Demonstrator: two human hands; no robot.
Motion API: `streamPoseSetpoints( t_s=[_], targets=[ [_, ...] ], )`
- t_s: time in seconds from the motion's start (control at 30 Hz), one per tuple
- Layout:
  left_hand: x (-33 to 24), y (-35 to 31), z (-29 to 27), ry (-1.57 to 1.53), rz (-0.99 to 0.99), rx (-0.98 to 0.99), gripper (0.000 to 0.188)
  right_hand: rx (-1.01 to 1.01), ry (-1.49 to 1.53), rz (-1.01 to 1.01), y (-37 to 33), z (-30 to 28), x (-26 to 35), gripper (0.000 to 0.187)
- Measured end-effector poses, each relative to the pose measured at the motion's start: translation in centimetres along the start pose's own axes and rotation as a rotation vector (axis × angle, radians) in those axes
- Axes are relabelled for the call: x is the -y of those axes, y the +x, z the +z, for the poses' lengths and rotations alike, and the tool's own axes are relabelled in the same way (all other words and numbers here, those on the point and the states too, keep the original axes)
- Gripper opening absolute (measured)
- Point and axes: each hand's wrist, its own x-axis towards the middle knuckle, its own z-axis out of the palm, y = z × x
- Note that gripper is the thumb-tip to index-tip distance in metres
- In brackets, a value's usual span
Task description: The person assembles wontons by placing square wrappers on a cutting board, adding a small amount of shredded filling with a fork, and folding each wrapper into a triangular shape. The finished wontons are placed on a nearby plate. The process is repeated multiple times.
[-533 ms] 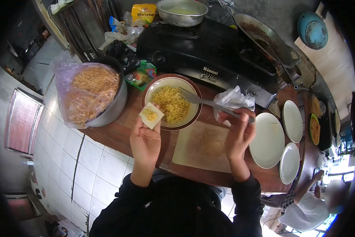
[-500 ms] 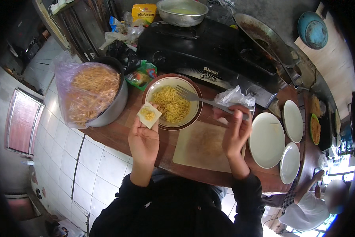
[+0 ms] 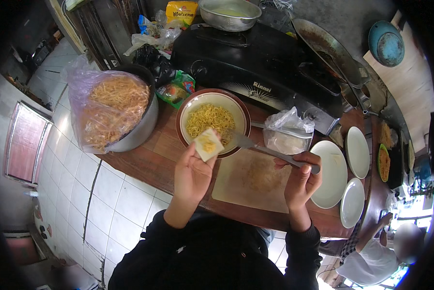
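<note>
A square pale dough wrapper (image 3: 201, 152) with a small heap of yellow noodles (image 3: 208, 145) on it rests on the fingers of my left hand (image 3: 193, 176), at the near rim of the bowl. My right hand (image 3: 301, 181) grips a grey metal fork (image 3: 270, 151) by its handle; the fork slants toward the bowl, its tines blurred beside the wrapper. More yellow noodles (image 3: 208, 118) lie in the cream bowl (image 3: 188, 101) with a brown rim. Below the fork is a pale cutting board (image 3: 231, 186) with brownish stains.
Behind the bowl stands a black gas stove (image 3: 255, 63). White plates (image 3: 329, 176) and a clear plastic package (image 3: 288, 137) are at right. A large pot (image 3: 147, 113) with a plastic bag of shreds (image 3: 115, 106) stands left. A person (image 3: 371, 261) is at far right.
My left hand has moved right and slightly nearer with the wrapper. My right hand has come right and nearer, and the fork's tines have moved from over the bowl's noodles to beside the wrapper.
</note>
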Motion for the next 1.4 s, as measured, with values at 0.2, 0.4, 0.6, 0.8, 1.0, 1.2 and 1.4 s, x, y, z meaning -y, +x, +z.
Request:
streamPoseSetpoints(
  t_s=[0.2,0.4,0.6,0.8,1.0,1.2,1.4],
  targets=[
    [0.7,-0.9,1.2,0.046,-0.291,0.022,0.042,-0.049,0.272,0.29,2.0,-1.7,-0.5,0.032],
    [1.1,-1.2,1.2,0.066,-0.389,0.029,0.04,0.002,0.245,0.395,2.2,-3.1,-1.3,0.036],
    [1.7,-1.0,1.5,0.072,-0.411,0.048,0.041,-0.034,0.228,0.466,2.0,-3.1,-1.5,0.039],
    [1.9,-0.9,1.7,0.072,-0.414,0.051,0.042,-0.098,0.3,0.468,2.6,-3.5,-1.3,0.038],
    [2.2,-0.6,1.5,0.064,-0.425,0.036,0.041,-0.046,0.228,0.487,2.3,-3.6,-1.6,0.04],
    [2.7,-0.5,1.1,-0.02,-0.34,-0.026,0.038,-0.16,0.262,0.387,1.6,-3.9,-1.0,0.037],
    [3.7,-0.6,1.9,-0.019,-0.21,0.009,0.037,-0.303,0.259,0.254,-3.4,-2.3,-0.6,0.034]
  ],
)
